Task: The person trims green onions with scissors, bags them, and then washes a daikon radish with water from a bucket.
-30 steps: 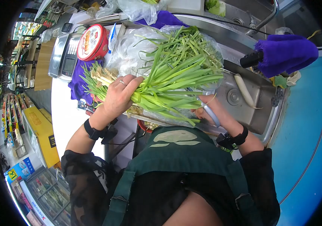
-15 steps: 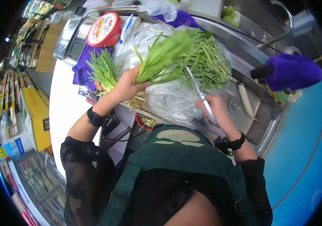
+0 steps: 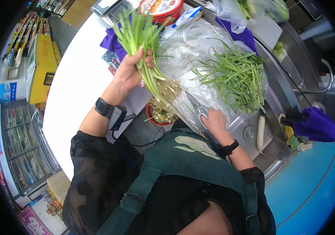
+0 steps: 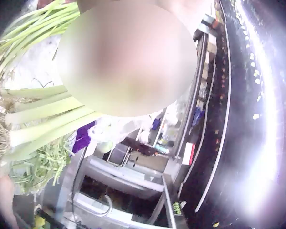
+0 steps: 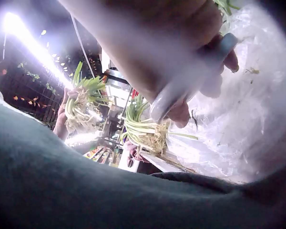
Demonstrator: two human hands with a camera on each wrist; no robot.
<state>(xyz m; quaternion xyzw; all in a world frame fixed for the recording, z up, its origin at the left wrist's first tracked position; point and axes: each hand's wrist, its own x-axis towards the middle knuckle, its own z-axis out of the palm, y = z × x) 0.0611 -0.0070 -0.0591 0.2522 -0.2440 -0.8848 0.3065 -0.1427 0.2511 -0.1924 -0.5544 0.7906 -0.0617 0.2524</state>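
Gripping grey-handled metal scissors (image 3: pixel 201 112), the right hand (image 3: pixel 214 120) is resting on the crinkled clear plastic sheet (image 3: pixel 198 92). Left of that sheet, the left hand (image 3: pixel 127 73) is clasping a rooted green chive bunch (image 3: pixel 148 58). Judgement: keep the roots over the red bowl (image 3: pixel 160 116) when snipping. Only the right wrist view is showing fingers (image 5: pixel 219 64) curled around the handle.

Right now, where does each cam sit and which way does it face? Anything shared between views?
Head: worn on the head, looking down at the counter; shows the left hand gripping a bunch of green onions, the right hand on scissors, and the green apron.
Left wrist: on the left wrist, facing along the onion stalks toward the sink; a blurred patch covers much of it.
Right wrist: on the right wrist, looking past the fingers and scissor handle across the plastic sheet.
Shared: the rooted onion bunch shows in all three.
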